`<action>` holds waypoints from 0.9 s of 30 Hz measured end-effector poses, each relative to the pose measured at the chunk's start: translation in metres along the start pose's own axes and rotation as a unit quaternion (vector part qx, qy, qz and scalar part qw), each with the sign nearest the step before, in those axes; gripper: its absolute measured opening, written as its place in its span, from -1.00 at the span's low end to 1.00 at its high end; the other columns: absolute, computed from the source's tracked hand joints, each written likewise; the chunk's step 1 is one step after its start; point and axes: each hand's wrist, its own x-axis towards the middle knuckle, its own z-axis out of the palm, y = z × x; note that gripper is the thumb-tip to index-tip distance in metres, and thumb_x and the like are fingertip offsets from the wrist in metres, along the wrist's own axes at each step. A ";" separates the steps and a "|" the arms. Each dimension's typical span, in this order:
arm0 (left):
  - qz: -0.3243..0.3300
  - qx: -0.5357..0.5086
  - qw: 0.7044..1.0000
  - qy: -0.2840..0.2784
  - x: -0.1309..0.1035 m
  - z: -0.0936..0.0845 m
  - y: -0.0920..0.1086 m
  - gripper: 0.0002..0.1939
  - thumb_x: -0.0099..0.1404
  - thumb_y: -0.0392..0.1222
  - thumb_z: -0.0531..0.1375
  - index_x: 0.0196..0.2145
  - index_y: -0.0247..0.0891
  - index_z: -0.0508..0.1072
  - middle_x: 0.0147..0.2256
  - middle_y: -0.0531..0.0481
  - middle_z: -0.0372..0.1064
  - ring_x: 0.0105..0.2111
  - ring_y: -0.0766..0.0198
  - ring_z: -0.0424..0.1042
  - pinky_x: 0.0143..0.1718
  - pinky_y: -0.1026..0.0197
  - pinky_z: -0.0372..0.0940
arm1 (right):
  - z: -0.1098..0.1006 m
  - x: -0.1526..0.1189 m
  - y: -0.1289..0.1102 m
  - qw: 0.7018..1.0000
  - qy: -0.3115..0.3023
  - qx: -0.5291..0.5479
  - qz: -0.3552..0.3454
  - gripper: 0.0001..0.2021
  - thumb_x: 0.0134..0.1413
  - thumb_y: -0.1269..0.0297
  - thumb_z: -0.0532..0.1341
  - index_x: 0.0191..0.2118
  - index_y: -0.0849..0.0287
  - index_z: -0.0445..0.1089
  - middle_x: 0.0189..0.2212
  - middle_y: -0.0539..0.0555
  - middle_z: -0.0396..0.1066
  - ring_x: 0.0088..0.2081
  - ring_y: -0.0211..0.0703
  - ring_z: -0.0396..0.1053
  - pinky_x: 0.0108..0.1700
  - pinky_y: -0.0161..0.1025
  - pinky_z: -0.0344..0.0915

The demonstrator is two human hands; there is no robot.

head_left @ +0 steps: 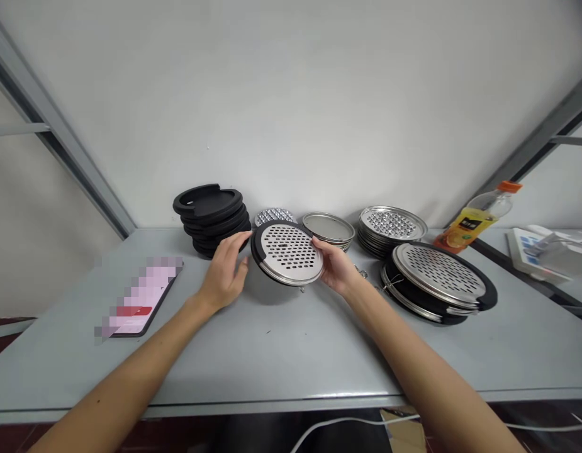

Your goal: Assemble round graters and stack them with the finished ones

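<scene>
A round perforated metal disc (pixel 293 253) with a black rim along its left side is held above the table, tilted towards the camera. My right hand (pixel 336 267) grips its right edge, thumb on top and the other fingers mostly hidden beneath. Just left of the disc is my left hand (pixel 227 270), its fingers apart and nothing in it. Behind my left hand rises a stack of black rings (pixel 212 220). Similar discs with black rims (pixel 442 277) lie stacked to the right of my right hand.
Along the wall stand a grater-like plate (pixel 275 216), a stack of plain metal discs (pixel 328 228) and a stack of grater discs (pixel 392 225). A phone (pixel 146 299) lies at left. An orange-capped bottle (pixel 477 220) and a white device (pixel 536 255) are at right.
</scene>
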 end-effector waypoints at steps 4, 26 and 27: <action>0.131 0.093 0.986 -0.050 0.001 -0.005 0.000 -0.41 0.39 -0.19 0.07 0.31 -0.16 0.00 0.24 -0.22 0.06 0.24 0.00 0.08 0.23 -0.10 0.04 | 0.001 -0.002 0.001 0.997 -0.021 0.068 0.043 -0.84 0.17 0.27 0.12 -0.34 0.19 0.40 -0.40 0.11 0.55 -0.26 -0.08 0.52 -0.12 -0.15 0.45; 0.221 0.038 0.969 -0.102 0.005 -0.012 0.009 -0.63 0.39 -0.31 0.09 0.14 -0.22 0.26 0.15 -0.23 0.28 0.22 0.04 0.17 0.16 -0.13 0.15 | 0.014 -0.012 0.000 0.971 -0.066 0.094 0.209 -0.76 0.21 0.32 0.03 -0.19 0.30 0.40 -0.35 0.16 0.55 -0.28 -0.10 0.53 -0.05 -0.11 0.42; 0.224 0.039 0.968 -0.104 0.004 -0.012 0.008 -0.66 0.40 -0.33 0.08 0.11 -0.22 0.28 0.13 -0.22 0.30 0.21 0.06 0.19 0.15 -0.12 0.16 | 0.015 -0.012 0.001 0.973 -0.062 0.076 0.210 -0.76 0.21 0.30 0.04 -0.20 0.29 0.41 -0.35 0.16 0.55 -0.28 -0.09 0.53 -0.05 -0.10 0.42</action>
